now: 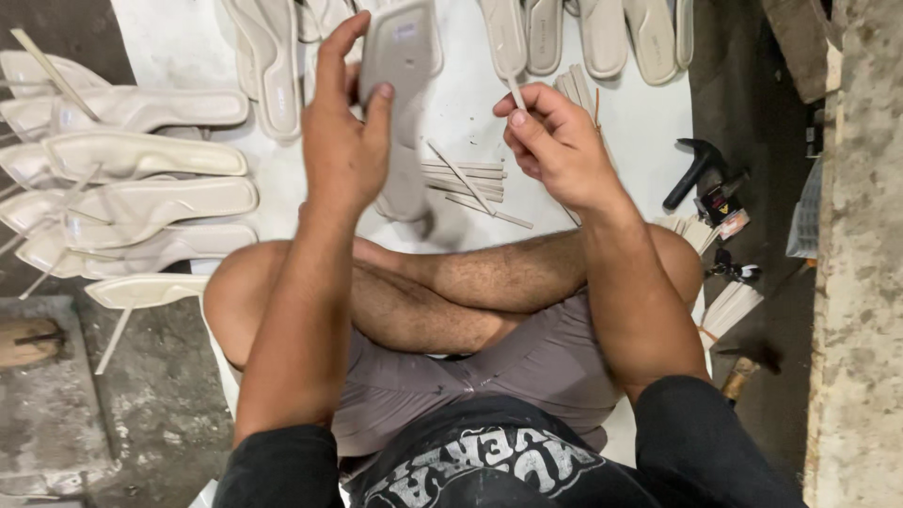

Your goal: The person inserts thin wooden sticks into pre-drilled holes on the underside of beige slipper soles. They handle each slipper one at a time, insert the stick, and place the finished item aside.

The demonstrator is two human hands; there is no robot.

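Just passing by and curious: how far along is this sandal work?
Looks partway. Cream soles with straps fitted lie in a row at the left. In hand: the left hand holds up a grey sole, while the right hand pinches a thin strap strip. Left: loose strips and more soles on the white sheet.

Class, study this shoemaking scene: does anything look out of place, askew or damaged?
Nothing looks damaged. The left hand holds a grey sole, the right hand a thin strip. Only the loose strips on the white sheet lie slightly askew.
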